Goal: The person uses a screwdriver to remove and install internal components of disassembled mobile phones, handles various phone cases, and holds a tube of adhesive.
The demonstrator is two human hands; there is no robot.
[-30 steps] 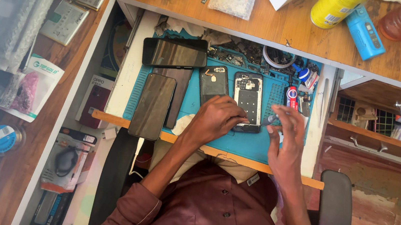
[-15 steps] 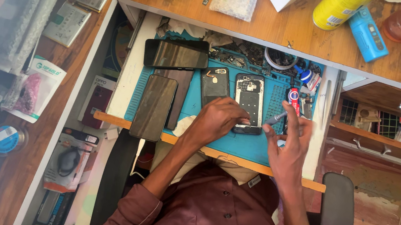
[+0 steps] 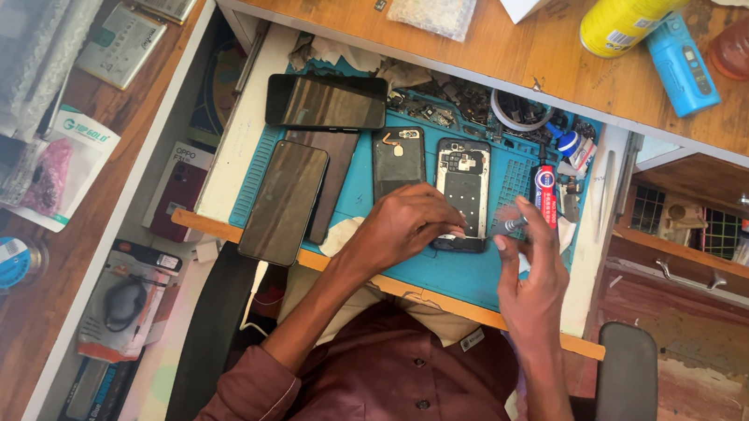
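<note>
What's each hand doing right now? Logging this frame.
Left hand: pressing down on the opened phone.
Right hand: pinching a small red-capped tube.

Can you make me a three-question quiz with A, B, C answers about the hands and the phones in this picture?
1. Where does the left hand rest?
A. on the lower end of the opened phone with its back cover off
B. on the yellow can
C. on the chair arm

2. What colour is the rubber work mat under the phones?
A. red
B. teal blue
C. white

3. What is the right hand doing?
A. lying flat and empty
B. gripping a whole dark phone
C. pinching a small silvery tool

Answers: 1 A, its fingers cover the phone's bottom edge. 2 B, teal shows all around the phones. 3 C, the tool sits between raised fingertips.
</note>
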